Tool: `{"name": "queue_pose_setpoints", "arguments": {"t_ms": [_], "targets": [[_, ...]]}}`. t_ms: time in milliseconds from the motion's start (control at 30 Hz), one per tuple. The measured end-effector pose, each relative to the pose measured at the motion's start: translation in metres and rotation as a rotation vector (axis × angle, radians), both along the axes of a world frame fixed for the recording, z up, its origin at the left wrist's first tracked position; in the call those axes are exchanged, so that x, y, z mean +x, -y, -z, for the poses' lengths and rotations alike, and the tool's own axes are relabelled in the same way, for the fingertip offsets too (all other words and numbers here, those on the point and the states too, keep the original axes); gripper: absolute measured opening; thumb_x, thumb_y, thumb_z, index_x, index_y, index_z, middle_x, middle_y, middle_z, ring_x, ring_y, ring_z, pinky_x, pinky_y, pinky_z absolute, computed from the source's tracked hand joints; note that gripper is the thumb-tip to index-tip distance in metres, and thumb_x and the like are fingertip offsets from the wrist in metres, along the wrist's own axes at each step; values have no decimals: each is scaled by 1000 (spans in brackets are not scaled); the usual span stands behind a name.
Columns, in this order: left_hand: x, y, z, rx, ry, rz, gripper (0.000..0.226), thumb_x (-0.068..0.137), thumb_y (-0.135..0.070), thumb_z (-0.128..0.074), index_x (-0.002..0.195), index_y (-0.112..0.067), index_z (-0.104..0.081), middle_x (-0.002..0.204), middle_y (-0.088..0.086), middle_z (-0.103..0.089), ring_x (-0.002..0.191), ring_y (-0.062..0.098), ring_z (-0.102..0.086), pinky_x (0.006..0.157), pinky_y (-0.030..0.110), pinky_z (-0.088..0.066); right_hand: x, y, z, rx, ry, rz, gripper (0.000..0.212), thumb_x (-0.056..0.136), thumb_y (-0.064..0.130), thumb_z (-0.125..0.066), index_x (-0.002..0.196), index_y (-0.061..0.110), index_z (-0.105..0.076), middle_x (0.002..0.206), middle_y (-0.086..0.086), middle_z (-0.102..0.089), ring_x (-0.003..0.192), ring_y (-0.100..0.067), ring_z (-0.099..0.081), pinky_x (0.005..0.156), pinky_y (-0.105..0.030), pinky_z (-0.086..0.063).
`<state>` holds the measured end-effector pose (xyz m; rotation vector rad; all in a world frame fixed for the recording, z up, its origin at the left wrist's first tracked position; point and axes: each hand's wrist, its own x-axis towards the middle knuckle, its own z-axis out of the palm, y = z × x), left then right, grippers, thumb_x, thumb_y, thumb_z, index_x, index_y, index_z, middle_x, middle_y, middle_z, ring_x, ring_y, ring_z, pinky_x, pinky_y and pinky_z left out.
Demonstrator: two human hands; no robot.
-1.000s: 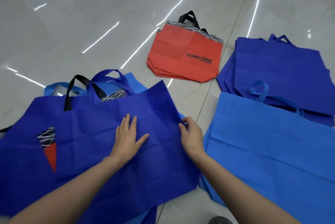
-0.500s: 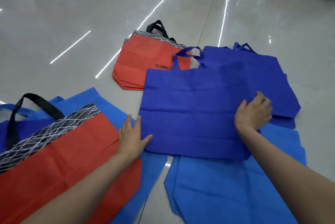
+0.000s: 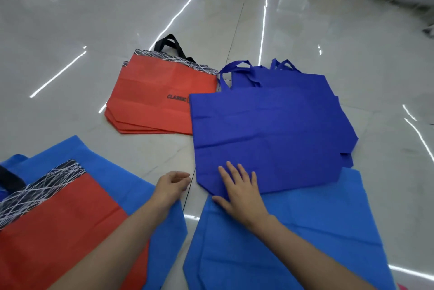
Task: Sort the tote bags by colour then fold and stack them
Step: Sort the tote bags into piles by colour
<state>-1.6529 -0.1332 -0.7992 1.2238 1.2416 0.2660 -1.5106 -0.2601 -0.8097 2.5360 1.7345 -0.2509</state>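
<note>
The dark blue tote bag (image 3: 270, 137) is down. Half a second ago it was mid-carry; now it lies flat on the dark blue stack (image 3: 347, 158), just right of the red stack (image 3: 162, 99) and overlapping its edge. The right hand (image 3: 239, 186) presses the near edge, fingers straight and spread. The left hand (image 3: 172, 185), flat a moment ago, hangs loosely curled and empty. One more bag sorted by colour; folding, I'd say, comes later.

The top red tote bag (image 3: 162, 95) in the far pile bears the black word "CLASSIC". The dark blue tote bag (image 3: 270, 130) covers whatever print follows it.
</note>
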Motion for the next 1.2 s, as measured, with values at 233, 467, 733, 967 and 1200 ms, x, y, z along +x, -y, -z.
{"name": "queue_pose_setpoints", "arguments": {"t_ms": [233, 467, 733, 967, 1200], "targets": [[-6, 6, 12, 353, -38, 108, 14, 90, -11, -58, 101, -21, -59, 112, 2, -51, 101, 14, -55, 76, 23, -41, 46, -10, -3, -55, 24, 255, 50, 85, 49, -57, 116, 11, -67, 125, -15, -61, 113, -44, -57, 78, -65, -47], [-37, 6, 15, 458, -87, 183, 20, 90, -6, -58, 106, -18, -59, 114, 1, -51, 110, 17, -50, 86, 21, -34, 97, -40, -20, -31, -114, 542, 54, 100, 50, -25, 136, 13, -41, 155, -10, -23, 139, -37, -22, 108, -56, -23], [-126, 6, 13, 697, -427, 266, 48, 86, -25, -39, 126, -5, -57, 138, 18, -46, 123, 34, -48, 103, 42, -35, -22, -72, -13, 334, -260, -20, 29, 86, 5, -55, 114, 0, -59, 135, -23, -48, 119, -40, -48, 100, -45, -37], [-228, 11, 1, 837, -850, 64, 51, 90, -28, -57, 135, -7, -48, 146, 22, -35, 135, 39, -33, 107, 57, -24, -167, -93, -8, 235, -572, -216, 32, 90, 10, -46, 121, 6, -54, 118, -12, -55, 108, -31, -50, 91, -41, -41], [-256, 9, 5, 401, -899, -208, 94, 85, -64, -43, 150, -9, -3, 156, 19, 8, 144, 32, 7, 114, 52, -5, -217, -112, -6, 78, -930, 347, 32, 85, 15, -57, 115, 5, -53, 112, -11, -60, 107, -30, -55, 93, -38, -42]]}}
